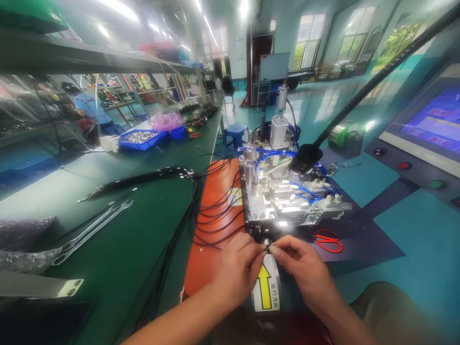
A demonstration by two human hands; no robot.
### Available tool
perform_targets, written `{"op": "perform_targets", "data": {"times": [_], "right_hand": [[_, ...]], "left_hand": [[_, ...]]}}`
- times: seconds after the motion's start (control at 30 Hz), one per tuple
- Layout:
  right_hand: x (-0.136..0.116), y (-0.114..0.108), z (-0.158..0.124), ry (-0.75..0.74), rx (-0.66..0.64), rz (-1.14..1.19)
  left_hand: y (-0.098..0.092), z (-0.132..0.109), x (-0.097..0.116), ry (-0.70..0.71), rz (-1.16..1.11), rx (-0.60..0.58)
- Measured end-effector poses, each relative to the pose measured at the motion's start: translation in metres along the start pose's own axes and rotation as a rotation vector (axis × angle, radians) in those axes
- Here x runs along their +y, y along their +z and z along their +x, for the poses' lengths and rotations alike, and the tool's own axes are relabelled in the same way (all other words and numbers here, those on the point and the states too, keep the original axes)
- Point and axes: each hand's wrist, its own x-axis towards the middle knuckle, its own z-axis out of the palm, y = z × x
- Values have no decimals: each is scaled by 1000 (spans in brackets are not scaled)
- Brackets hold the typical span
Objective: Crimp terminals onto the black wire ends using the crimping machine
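In front of the machine's near edge, my left hand (241, 266) is closed in a pinch, with a thin black cable (212, 245) running into it from the left. My right hand (305, 266) pinches thumb and fingertips together right beside the left fingertips. Whatever sits between the right fingertips is too small to make out. Below both hands is a white label with a yellow arrow (265, 287). Several more black cables curve over the orange plate (215, 184) towards the metal fixture (287, 201) with blue air tubes.
On the green bench lie a cable bundle (143, 178) and two wrenches (95, 230). A blue tray (142, 139) of small parts stands farther back. Red-handled scissors (328, 241) lie right of my hands. A black lamp arm (345, 108) crosses before the control panel (424, 143).
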Motion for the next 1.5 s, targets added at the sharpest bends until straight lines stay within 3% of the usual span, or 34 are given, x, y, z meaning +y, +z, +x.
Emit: {"op": "perform_targets", "data": {"times": [0.37,0.63,0.87,1.0,1.27,1.5], "right_hand": [[11,8,7,-110,58,128],[18,25,8,-98,139,283],[5,-9,3,45,-14,70],[-10,-26,5,45,-52,-97],[-22,-23,12,12,-116,-332],[-16,-19,15,-28,-156,-308]], "left_hand": [[-1,2,-3,-29,-78,-9],[-3,5,-2,50,-100,-40],[-2,3,-4,47,31,-26],[-1,2,-5,45,77,-37],[-1,3,-2,42,126,-37],[2,2,-5,49,121,-32]]}}
